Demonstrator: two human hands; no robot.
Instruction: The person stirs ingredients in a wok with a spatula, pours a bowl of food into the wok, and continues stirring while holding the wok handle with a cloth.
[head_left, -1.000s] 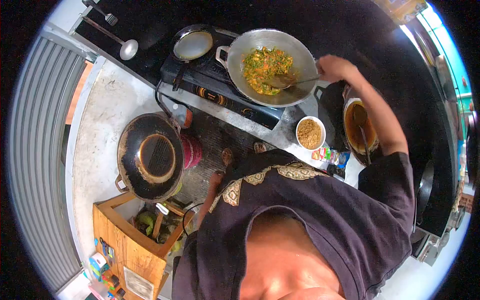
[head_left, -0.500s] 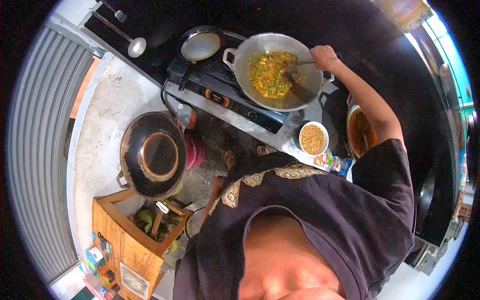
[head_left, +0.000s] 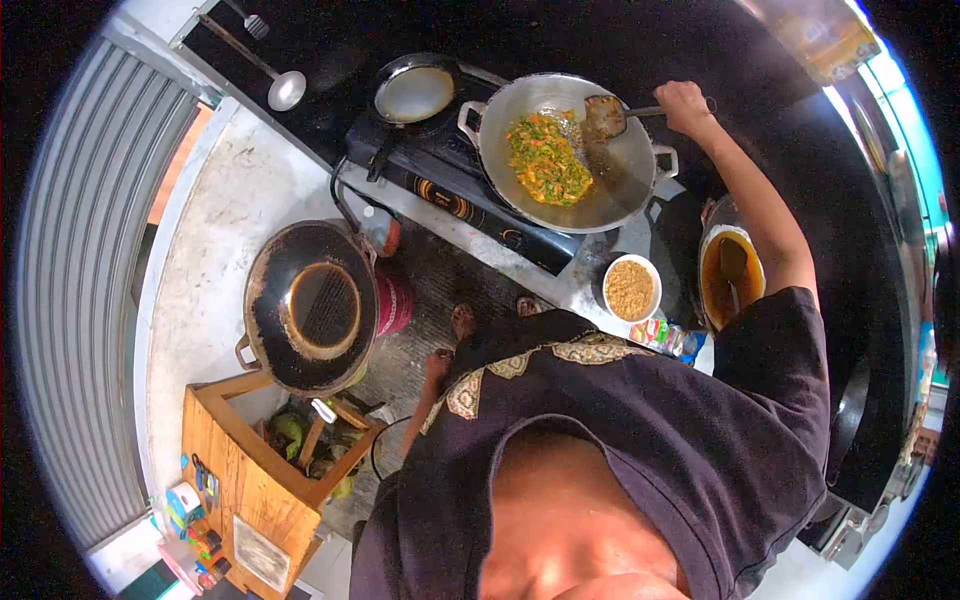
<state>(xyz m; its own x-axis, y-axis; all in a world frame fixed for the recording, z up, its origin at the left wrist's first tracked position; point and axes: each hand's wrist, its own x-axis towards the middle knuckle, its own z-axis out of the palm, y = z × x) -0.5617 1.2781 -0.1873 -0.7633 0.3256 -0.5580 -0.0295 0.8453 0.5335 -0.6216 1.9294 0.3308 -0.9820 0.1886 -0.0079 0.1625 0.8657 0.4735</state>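
My right hand (head_left: 684,108) is closed around the handle of a spatula (head_left: 606,118), whose flat blade is over the right inner side of a large silver wok (head_left: 627,185). Chopped green and orange vegetables (head_left: 545,160) lie in a heap left of the blade. The wok has two handles and sits on a black gas stove (head_left: 535,247). My left hand (head_left: 437,366) hangs low beside the dark apron, small and dim, its fingers not clear.
A small pan (head_left: 415,95) sits on the left burner. Near the stove are a white bowl of brown crumbs (head_left: 630,289), packets (head_left: 662,335) and a pot of orange-brown liquid (head_left: 715,283). A blackened wok (head_left: 270,340) stands above a wooden cabinet (head_left: 230,450). A ladle (head_left: 287,91) lies upper left.
The spatula blade has come out of the vegetables and up against the wok's right side, its food-coated face showing. The vegetables are gathered further left. The view has shifted slightly.
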